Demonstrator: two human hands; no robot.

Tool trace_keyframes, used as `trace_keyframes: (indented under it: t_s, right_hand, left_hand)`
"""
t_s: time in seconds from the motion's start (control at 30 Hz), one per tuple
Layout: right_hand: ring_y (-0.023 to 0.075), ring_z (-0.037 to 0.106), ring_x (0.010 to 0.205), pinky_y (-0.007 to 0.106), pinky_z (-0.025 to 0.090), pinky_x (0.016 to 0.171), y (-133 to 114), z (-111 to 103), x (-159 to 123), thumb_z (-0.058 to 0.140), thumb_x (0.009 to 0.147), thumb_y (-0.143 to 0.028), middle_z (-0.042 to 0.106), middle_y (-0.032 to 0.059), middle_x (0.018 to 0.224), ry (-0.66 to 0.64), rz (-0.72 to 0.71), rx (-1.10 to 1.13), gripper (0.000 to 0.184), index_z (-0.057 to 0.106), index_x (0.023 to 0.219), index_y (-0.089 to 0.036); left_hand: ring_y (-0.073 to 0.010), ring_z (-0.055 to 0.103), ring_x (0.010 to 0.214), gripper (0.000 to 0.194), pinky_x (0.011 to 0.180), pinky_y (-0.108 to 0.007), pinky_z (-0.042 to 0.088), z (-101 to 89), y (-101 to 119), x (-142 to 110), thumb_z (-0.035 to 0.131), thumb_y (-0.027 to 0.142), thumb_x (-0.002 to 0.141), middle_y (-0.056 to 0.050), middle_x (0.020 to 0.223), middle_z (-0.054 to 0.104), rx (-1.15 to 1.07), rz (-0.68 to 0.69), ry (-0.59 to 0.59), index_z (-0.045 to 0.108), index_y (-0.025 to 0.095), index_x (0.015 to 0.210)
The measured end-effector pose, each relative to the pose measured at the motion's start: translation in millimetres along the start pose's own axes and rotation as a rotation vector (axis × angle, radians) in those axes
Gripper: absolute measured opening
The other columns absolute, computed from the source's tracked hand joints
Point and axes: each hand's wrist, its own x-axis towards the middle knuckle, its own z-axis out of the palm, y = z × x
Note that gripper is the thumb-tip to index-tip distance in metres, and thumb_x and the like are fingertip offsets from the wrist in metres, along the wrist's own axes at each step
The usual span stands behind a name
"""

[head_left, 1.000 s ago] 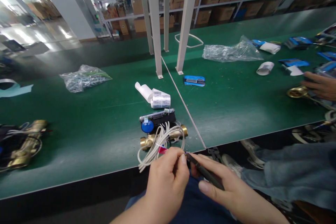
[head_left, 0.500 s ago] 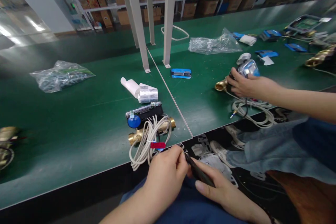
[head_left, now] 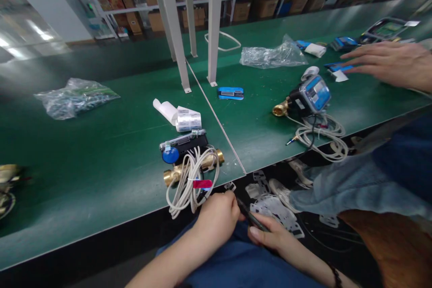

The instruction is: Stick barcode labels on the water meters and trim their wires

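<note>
Over my lap, just off the table edge, my left hand (head_left: pixel 218 217) is closed in a pinch; what it holds is hidden by its fingers. My right hand (head_left: pixel 275 238) is wrapped round a slim black handheld tool (head_left: pixel 251 218), whose tip points at my left fingers. On the table just beyond lies a brass-bodied meter (head_left: pixel 172 175) with a black housing, a blue round cap (head_left: pixel 170 155) and a coil of pale cable (head_left: pixel 189 193). A red tag (head_left: pixel 202 183) hangs on the coil, close to my left hand.
A roll of printed labels (head_left: pixel 188 119) and a blue faceplate (head_left: pixel 230 93) lie farther back. White posts (head_left: pixel 215 27) rise from the green table (head_left: pixel 101 162). At right, a co-worker's hand (head_left: pixel 391 63) is above another blue-faced meter (head_left: pixel 315 94). Plastic bags (head_left: pixel 76 98) lie about.
The co-worker's hand has left the right-hand meter and moved back and right, over the blue parts. My hands keep nearly the same pose, with the black tool shifted slightly.
</note>
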Motion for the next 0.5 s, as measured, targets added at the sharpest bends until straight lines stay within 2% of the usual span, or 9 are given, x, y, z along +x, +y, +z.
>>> trace_keyframes:
  t_s: [0.1, 0.17, 0.2, 0.27, 0.33, 0.37, 0.43, 0.5]
  right_hand:
    - [0.0115, 0.037, 0.056, 0.025, 0.035, 0.058, 3, -3, -5, 0.060, 0.073, -0.065, 0.042, -0.0038, 0.062, 0.002, 0.058, -0.003, 0.062, 0.064, 0.113, -0.017]
    - [0.0143, 0.045, 0.058, 0.028, 0.042, 0.061, -3, -11, -6, 0.056, 0.076, -0.065, 0.047, -0.0018, 0.063, 0.077, 0.051, -0.103, 0.064, 0.062, 0.116, -0.016]
    - [0.0171, 0.051, 0.063, 0.031, 0.046, 0.065, -8, -18, -4, 0.054, 0.078, -0.064, 0.053, 0.0009, 0.068, 0.161, 0.015, -0.199, 0.063, 0.061, 0.118, -0.016]
    - [0.0240, 0.060, 0.086, 0.039, 0.049, 0.082, -24, -40, 6, 0.051, 0.082, -0.059, 0.063, 0.0088, 0.092, 0.390, -0.115, -0.469, 0.060, 0.057, 0.122, -0.016]
    - [0.0296, 0.055, 0.110, 0.046, 0.043, 0.097, -44, -65, 24, 0.049, 0.084, -0.052, 0.060, 0.0144, 0.116, 0.621, -0.270, -0.784, 0.057, 0.052, 0.129, -0.016]
    - [0.0323, 0.052, 0.115, 0.050, 0.041, 0.099, -56, -77, 35, 0.048, 0.084, -0.049, 0.057, 0.0163, 0.122, 0.713, -0.321, -0.933, 0.058, 0.050, 0.132, -0.016]
    - [0.0379, 0.049, 0.119, 0.057, 0.038, 0.099, -81, -91, 59, 0.048, 0.082, -0.045, 0.055, 0.0202, 0.124, 0.849, -0.383, -1.170, 0.061, 0.048, 0.133, -0.012]
    - [0.0400, 0.045, 0.123, 0.059, 0.035, 0.102, -107, -90, 78, 0.049, 0.080, -0.044, 0.054, 0.0219, 0.127, 0.882, -0.439, -1.258, 0.063, 0.048, 0.133, -0.010]
  left_hand:
    - [-0.0244, 0.066, 0.073, 0.029, 0.063, -0.029, 0.042, 8.1, -4, 4, 0.039, 0.016, 0.089, -0.013, 0.080, 0.070, -0.018, 0.014, -0.032, 0.068, 0.012, 0.088]
    - [-0.0228, 0.066, 0.078, 0.030, 0.069, -0.029, 0.045, 9.0, -8, 2, 0.040, 0.018, 0.090, -0.012, 0.084, 0.071, -0.051, 0.058, -0.051, 0.069, 0.013, 0.090]
    - [-0.0207, 0.066, 0.082, 0.028, 0.073, -0.028, 0.047, 8.1, -11, -1, 0.042, 0.018, 0.090, -0.009, 0.087, 0.072, -0.084, 0.102, -0.068, 0.070, 0.015, 0.094]
    - [-0.0173, 0.064, 0.099, 0.027, 0.088, -0.025, 0.045, 4.3, -21, -10, 0.050, 0.019, 0.088, -0.005, 0.105, 0.071, -0.218, 0.232, -0.117, 0.068, 0.020, 0.109]
    - [-0.0172, 0.054, 0.120, 0.041, 0.104, -0.027, 0.037, 0.3, -38, -24, 0.056, 0.023, 0.086, -0.006, 0.128, 0.060, -0.418, 0.363, -0.182, 0.058, 0.022, 0.126]
    - [-0.0184, 0.048, 0.127, 0.046, 0.109, -0.030, 0.032, -0.9, -48, -32, 0.057, 0.028, 0.086, -0.007, 0.136, 0.054, -0.521, 0.399, -0.210, 0.054, 0.021, 0.131]
    - [-0.0216, 0.046, 0.129, 0.049, 0.111, -0.036, 0.030, -0.3, -72, -47, 0.056, 0.044, 0.086, -0.008, 0.137, 0.053, -0.666, 0.354, -0.219, 0.055, 0.022, 0.130]
    - [-0.0251, 0.052, 0.123, 0.052, 0.109, -0.041, 0.033, 3.6, -95, -58, 0.053, 0.057, 0.084, -0.010, 0.128, 0.060, -0.747, 0.195, -0.116, 0.063, 0.022, 0.121]
